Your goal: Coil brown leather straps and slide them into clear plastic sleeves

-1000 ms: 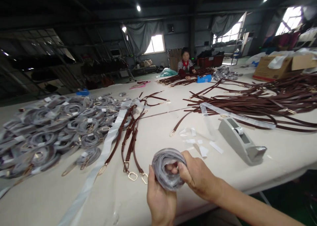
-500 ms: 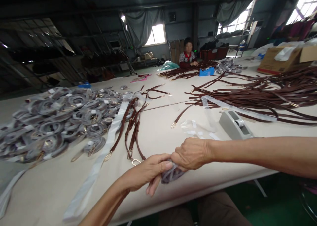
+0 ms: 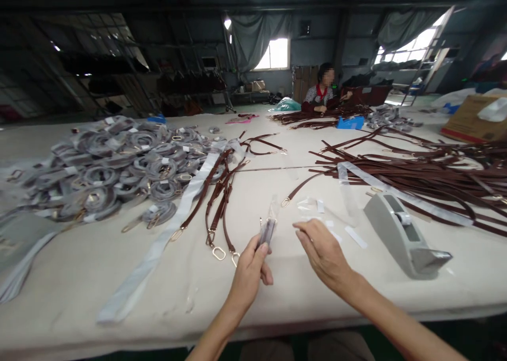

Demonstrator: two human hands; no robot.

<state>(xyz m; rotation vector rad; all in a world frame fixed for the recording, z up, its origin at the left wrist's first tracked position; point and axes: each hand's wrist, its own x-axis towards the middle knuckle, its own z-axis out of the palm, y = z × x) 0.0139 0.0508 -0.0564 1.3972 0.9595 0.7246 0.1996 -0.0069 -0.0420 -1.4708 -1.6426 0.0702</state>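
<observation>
Head view: left hand point(image 3: 249, 268) raised above the surface point(image 3: 277, 297), fingers pinched on a flattened wrapped strap point(image 3: 267, 230) (edge-on, upright). Right hand point(image 3: 322, 253) just beside, fingers loosely spread, holding nothing, near the tape dispenser point(image 3: 402, 234).

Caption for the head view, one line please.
Left hand holds a wrapped coiled strap edge-on above the table; open right hand reaches toward cut tape pieces beside the tape dispenser.
</observation>
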